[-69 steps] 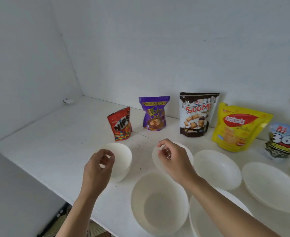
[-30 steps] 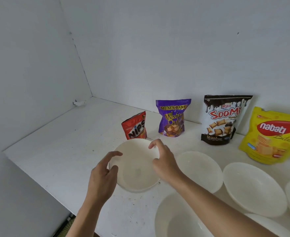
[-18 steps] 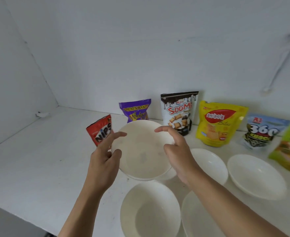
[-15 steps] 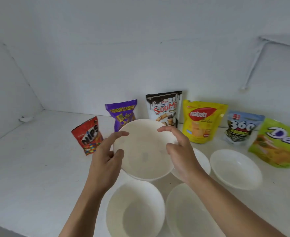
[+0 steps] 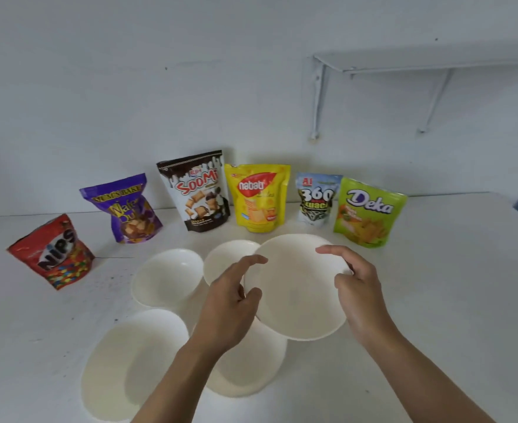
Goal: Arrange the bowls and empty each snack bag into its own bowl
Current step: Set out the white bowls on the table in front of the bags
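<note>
Over table (image 5: 450,300), left hand (image 5: 230,303), right hand (image 5: 361,294) clamp bowl (image 5: 297,288) by opposite rims; snack bags (image 5: 259,198) beyond.

Colours only:
- NIPS bag (image 5: 51,251): red, lettering black edged in white, multicoloured candy dots printed along the bottom.
- Mum's Bake bag (image 5: 128,209): purple, yellow lettering, brown wafer squares pictured.
- SooMi bag (image 5: 198,192): white, dark brown drip pattern across the top, red lettering, brown base band.
- Nabati bag (image 5: 257,198): yellow, red logo patch with white text.
- 360 bag (image 5: 317,198): pale blue top, black and white print below.
- Deka bag (image 5: 369,213): lime green, purple logo with white lettering, orange snack picture.
- large bowl (image 5: 297,288) and front-left bowl (image 5: 132,364): plain off-white, unpatterned.
- table (image 5: 434,300): white, small dark specks seen at left.
- wall shelf (image 5: 404,61): painted white.
</note>
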Tool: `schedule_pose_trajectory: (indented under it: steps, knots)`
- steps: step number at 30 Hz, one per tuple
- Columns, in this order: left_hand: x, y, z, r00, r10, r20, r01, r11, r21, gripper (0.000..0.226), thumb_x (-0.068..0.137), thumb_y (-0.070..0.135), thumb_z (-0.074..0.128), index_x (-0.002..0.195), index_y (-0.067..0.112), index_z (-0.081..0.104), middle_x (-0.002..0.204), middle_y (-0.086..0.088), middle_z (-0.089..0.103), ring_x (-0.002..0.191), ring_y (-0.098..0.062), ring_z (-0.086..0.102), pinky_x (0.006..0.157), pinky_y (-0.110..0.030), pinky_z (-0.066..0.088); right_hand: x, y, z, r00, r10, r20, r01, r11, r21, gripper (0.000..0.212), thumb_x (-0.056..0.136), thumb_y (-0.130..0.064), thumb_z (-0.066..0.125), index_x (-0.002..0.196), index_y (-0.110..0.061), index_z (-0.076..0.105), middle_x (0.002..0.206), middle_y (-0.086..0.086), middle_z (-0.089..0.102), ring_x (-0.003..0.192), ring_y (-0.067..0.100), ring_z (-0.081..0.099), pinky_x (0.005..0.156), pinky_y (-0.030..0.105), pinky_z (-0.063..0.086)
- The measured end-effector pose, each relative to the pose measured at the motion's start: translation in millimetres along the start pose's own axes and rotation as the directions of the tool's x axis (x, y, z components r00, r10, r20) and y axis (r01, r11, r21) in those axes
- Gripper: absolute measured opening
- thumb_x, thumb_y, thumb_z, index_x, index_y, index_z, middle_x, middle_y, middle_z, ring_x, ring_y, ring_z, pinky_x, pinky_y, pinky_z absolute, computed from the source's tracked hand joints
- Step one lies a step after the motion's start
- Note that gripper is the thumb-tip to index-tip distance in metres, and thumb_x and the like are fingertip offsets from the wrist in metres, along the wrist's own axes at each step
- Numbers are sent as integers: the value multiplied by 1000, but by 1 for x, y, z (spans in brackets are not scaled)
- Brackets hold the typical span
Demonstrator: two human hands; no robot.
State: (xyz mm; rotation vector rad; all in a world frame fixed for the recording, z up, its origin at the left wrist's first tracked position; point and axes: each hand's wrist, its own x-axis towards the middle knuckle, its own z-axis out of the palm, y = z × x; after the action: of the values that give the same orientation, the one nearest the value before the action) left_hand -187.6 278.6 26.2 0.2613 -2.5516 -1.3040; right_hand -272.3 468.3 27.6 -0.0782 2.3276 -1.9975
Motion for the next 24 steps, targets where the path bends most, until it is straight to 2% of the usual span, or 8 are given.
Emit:
schedule_pose_trajectory:
  steps: [4,7,9,11,13,15,20,24]
  knots:
    - [-5,-3,37,997,72,31,-75,990,123,56,78,9,62,125,39,61,117,27,60,95,-12,53,86,-24,46,-4,28,-31,999,40,-36,-40,999,-3,69,72,18,33,92,-32,75,50,-19,45,45,9,31,44,14,27]
    - [-9,-10,59,997,57,58,-71,957,281,56,75,21,59,128,38,61,125,26,59,106,-13,51,92,-34,42,-6,50,-43,995,86,-53,-88,995,-54,71,70,17,34,90,-37,75,69,6,42,48,13,27,44,19,29]
    - [-12,-15,69,996,59,67,-81,917,390,53,77,24,61,129,37,62,126,23,60,112,-13,50,90,-34,31,-8,63,-48,991,125,-40,-128,987,-97,70,71,16,33,91,-37,74,78,9,47,52,13,37,47,21,34]
    - [-14,-19,76,994,54,94,-92,879,467,50,78,26,61,128,35,64,126,21,61,115,-14,49,86,-34,23,-10,74,-50,987,158,-24,-160,977,-142,68,73,15,33,96,-34,73,103,14,60,75,18,55,59,26,43]
    - [-16,-22,80,991,39,126,-100,846,524,48,79,28,62,127,34,66,124,20,63,116,-14,49,82,-35,21,-12,80,-52,984,176,-25,-178,969,-173,66,75,16,33,99,-32,72,118,13,60,83,12,56,63,24,45]
    - [-16,-22,81,990,32,140,-104,833,544,47,79,29,62,125,34,67,123,19,63,115,-15,51,81,-36,21,-13,84,-52,983,182,-25,-183,959,-215,62,77,16,34,99,-28,71,117,6,59,78,7,54,60,22,45]
    - [-12,-17,77,983,-7,183,-93,840,535,42,85,35,62,127,42,62,125,21,56,116,-10,48,86,-36,25,-1,83,-48,991,118,-69,-132,957,-257,44,79,12,43,82,-22,71,91,2,67,62,17,50,52,26,36]
    - [-7,-17,68,989,13,146,-79,886,457,30,91,41,61,120,45,62,115,16,48,100,0,51,88,-34,26,11,68,-42,998,-1,-57,-15,961,-276,34,82,9,52,77,-19,70,87,-8,71,85,5,64,62,17,41]
